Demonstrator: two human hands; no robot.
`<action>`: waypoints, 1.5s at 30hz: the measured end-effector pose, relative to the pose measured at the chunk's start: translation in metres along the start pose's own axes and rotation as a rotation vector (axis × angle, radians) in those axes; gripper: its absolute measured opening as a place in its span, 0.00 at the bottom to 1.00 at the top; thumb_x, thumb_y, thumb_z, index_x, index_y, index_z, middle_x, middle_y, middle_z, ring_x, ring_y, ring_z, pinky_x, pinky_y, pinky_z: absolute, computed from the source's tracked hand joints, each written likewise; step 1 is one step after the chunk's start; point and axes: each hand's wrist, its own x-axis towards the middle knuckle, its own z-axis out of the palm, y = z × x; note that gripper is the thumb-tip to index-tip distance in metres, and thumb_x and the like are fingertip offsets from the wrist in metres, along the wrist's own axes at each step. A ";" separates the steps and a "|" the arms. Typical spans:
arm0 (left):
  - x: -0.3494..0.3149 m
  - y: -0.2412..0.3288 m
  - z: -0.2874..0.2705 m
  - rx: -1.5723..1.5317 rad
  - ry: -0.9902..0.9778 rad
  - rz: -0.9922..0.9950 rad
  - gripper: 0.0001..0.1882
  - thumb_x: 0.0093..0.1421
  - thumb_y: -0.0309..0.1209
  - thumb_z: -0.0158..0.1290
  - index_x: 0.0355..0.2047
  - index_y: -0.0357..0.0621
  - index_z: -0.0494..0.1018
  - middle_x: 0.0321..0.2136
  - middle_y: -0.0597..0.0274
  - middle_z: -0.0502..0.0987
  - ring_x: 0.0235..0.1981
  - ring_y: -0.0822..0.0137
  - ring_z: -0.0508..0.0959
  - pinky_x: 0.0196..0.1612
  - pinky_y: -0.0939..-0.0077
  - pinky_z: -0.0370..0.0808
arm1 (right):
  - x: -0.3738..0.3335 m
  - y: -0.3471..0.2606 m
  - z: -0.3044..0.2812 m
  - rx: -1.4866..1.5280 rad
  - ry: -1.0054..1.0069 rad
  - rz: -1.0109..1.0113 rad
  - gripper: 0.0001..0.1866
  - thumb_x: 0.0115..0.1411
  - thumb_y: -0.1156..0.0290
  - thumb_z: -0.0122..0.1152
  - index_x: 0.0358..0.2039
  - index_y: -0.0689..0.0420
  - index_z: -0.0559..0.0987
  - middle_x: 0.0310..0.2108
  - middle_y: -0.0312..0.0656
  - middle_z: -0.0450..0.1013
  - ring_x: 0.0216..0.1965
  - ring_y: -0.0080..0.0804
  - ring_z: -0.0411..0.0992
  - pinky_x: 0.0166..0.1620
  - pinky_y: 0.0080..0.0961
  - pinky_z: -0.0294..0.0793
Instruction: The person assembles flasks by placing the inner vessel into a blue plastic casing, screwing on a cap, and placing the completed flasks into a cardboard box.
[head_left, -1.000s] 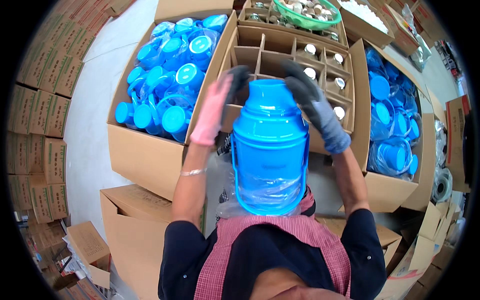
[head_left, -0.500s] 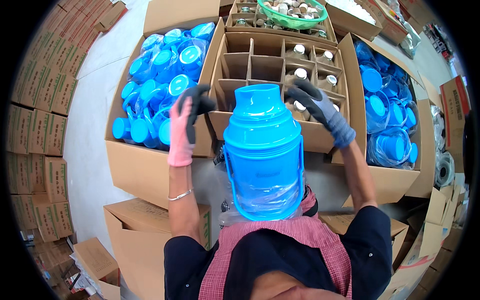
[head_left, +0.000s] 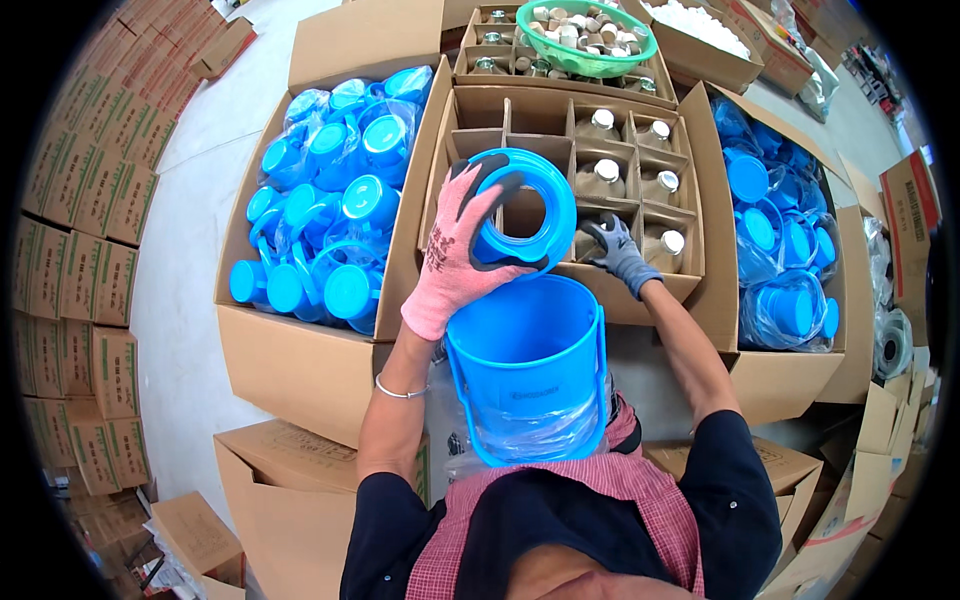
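A blue vacuum flask body (head_left: 522, 345) with a side handle stands open-topped before me, its lower part wrapped in clear film. My left hand (head_left: 455, 240), in a pink glove with dark fingers, grips the blue flask top (head_left: 553, 215), tilted above the body so its ring opening shows. My right hand (head_left: 618, 255), in a grey-blue glove, reaches into the front row of a divided carton (head_left: 590, 272). Its fingers curl over a capped glass liner, mostly hidden under the glove. Other glass liners (head_left: 605, 178) with white caps stand in neighbouring compartments.
Cartons of bagged blue flask parts stand left (head_left: 345, 200) and right (head_left: 785, 240). Behind the divided carton, a green basket (head_left: 590, 62) of small caps rests on another box. Stacked cartons (head_left: 65, 270) line the far left.
The flask top has come off the body and is now in my left hand, up and tilted. My right hand has lowered from beside the flask onto a front-row liner.
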 end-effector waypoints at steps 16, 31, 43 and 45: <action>-0.009 0.014 -0.020 0.378 0.084 0.137 0.32 0.35 0.52 0.71 0.29 0.38 0.72 0.51 0.35 0.67 0.50 0.40 0.72 0.50 0.55 0.72 | -0.002 0.029 0.010 0.215 0.146 0.029 0.49 0.37 0.73 0.75 0.61 0.50 0.62 0.52 0.50 0.67 0.52 0.50 0.68 0.55 0.39 0.69; 0.011 -0.020 -0.003 -0.059 0.525 -0.267 0.20 0.39 0.34 0.68 0.26 0.39 0.70 0.34 0.53 0.69 0.35 0.55 0.70 0.39 0.63 0.68 | 0.070 -0.130 -0.252 0.044 0.705 -0.403 0.27 0.52 0.65 0.68 0.53 0.52 0.74 0.40 0.41 0.72 0.39 0.39 0.67 0.42 0.34 0.68; 0.124 -0.047 0.062 -0.801 0.640 -0.122 0.25 0.60 0.39 0.58 0.51 0.37 0.66 0.44 0.62 0.71 0.45 0.70 0.71 0.49 0.76 0.69 | 0.107 -0.130 -0.201 0.540 0.830 -0.511 0.31 0.56 0.65 0.64 0.59 0.57 0.66 0.51 0.48 0.68 0.51 0.44 0.67 0.53 0.40 0.67; 0.137 -0.045 0.070 -0.813 0.591 -0.090 0.37 0.51 0.38 0.65 0.57 0.37 0.62 0.50 0.59 0.69 0.50 0.66 0.70 0.54 0.72 0.68 | 0.105 -0.131 -0.202 0.392 0.936 -0.540 0.19 0.64 0.68 0.52 0.55 0.61 0.68 0.48 0.51 0.68 0.51 0.44 0.68 0.56 0.39 0.65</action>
